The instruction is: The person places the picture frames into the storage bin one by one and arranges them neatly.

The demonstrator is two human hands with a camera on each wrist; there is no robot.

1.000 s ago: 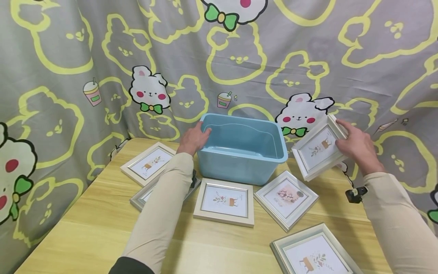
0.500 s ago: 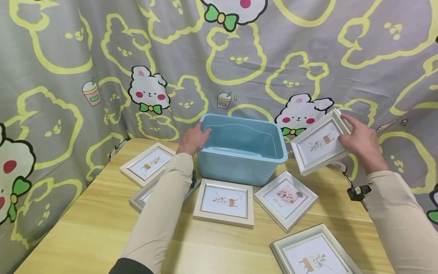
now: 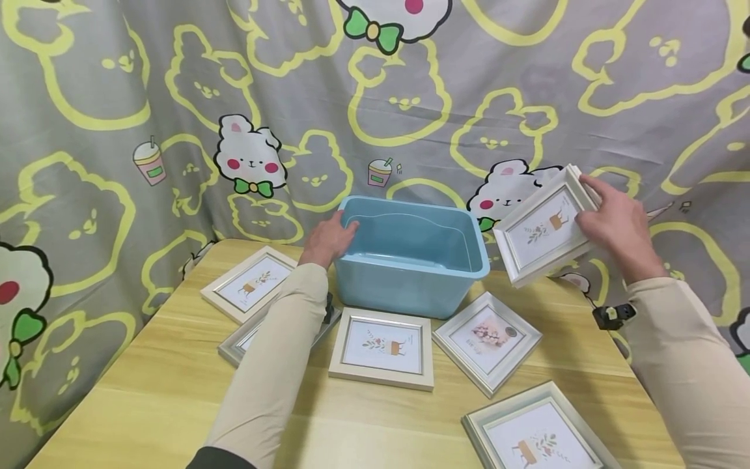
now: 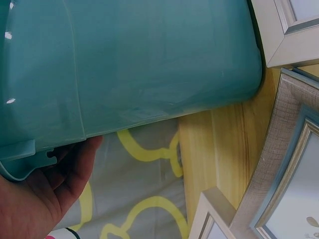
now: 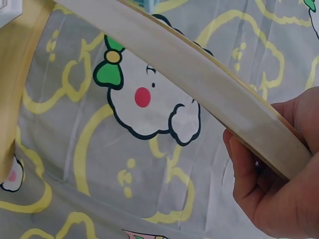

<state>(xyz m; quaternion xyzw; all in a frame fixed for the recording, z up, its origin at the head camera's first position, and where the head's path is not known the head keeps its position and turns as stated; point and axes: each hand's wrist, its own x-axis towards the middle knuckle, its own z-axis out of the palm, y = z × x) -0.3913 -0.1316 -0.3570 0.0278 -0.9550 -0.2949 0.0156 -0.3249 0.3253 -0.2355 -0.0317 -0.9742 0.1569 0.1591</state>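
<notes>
My left hand (image 3: 328,240) grips the left rim of a blue plastic bin (image 3: 404,286); in the left wrist view its fingers (image 4: 82,172) curl under the rim, against the outer wall. The inside of the bin, as far as it shows, holds nothing. Off to the right of the bin, my right hand (image 3: 622,225) holds a cream picture frame (image 3: 545,228) by one edge, tilted in the air above the table. The frame's picture, a plant-and-deer-like print, faces me. In the right wrist view, thumb and fingers pinch the pale frame edge (image 5: 199,84).
Several picture frames lie on the wooden table (image 3: 146,391): a cream one (image 3: 249,283) at left, a grey one (image 3: 231,342) partly under my left forearm, a cream one (image 3: 382,378) in front of the bin, silver ones (image 3: 487,378) (image 3: 477,423) at right. A patterned curtain (image 3: 316,91) hangs behind.
My right hand has lifted the picture frame higher and turned it slightly. The left hand keeps its grip on the bin. The head view has shifted a little.
</notes>
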